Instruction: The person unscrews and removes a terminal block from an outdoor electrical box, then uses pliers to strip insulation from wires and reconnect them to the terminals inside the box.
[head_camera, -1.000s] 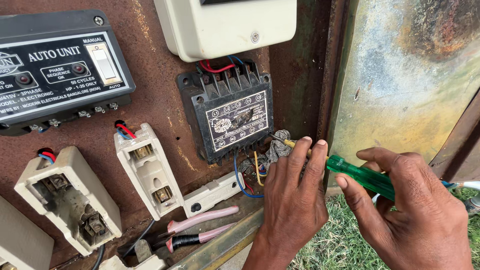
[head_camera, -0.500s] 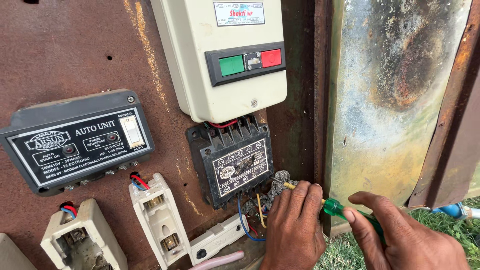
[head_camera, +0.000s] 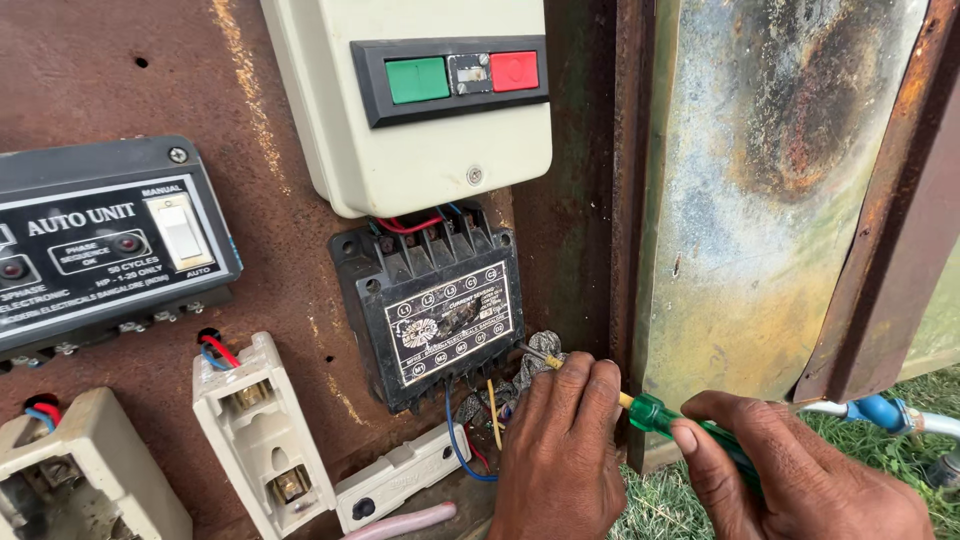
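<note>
Green-handled screwdriver (head_camera: 668, 420) in right hand (head_camera: 800, 480), left hand (head_camera: 565, 450) steadying shaft, black terminal box (head_camera: 435, 305) beside.

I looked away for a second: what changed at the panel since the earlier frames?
The view tilted up, bringing the cream starter box into sight. Both hands kept their places: the right hand holds the green screwdriver, the left hand steadies its shaft at the black relay's lower corner. Nothing was let go.
</note>
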